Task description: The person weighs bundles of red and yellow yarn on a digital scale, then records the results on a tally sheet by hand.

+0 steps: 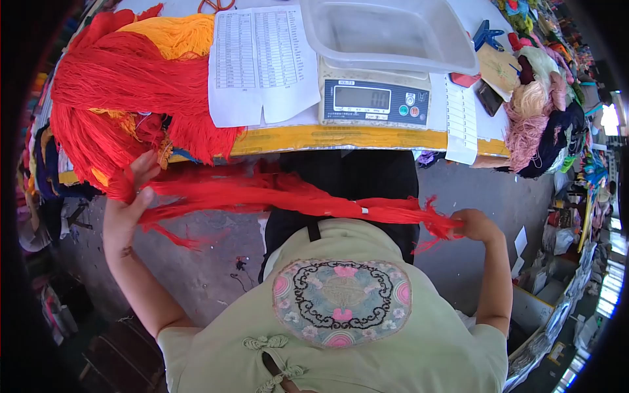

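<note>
A hank of red yarn [308, 200] stretches across my lap, with a small white band around it right of the middle. Its right end is gripped by my right hand [477, 225], whose fingers are closed around the frayed strands. My left hand [136, 182] is curled around red yarn at the other end, thumb and fingers bent, beside the table edge. Right by that hand, a big heap of red yarn [131, 75] hangs over the edge, with orange-yellow yarn [173, 36] among it. Strands near the left hand are blurred.
On the table [282, 136] stand a digital scale [373, 98] bearing a translucent plastic tray [393, 64], and a printed sheet [262, 62]. To the right lie a blue clip [487, 36], a dark phone-like object [489, 98], a paper strip [461, 121] and mixed yarn hanks [531, 108].
</note>
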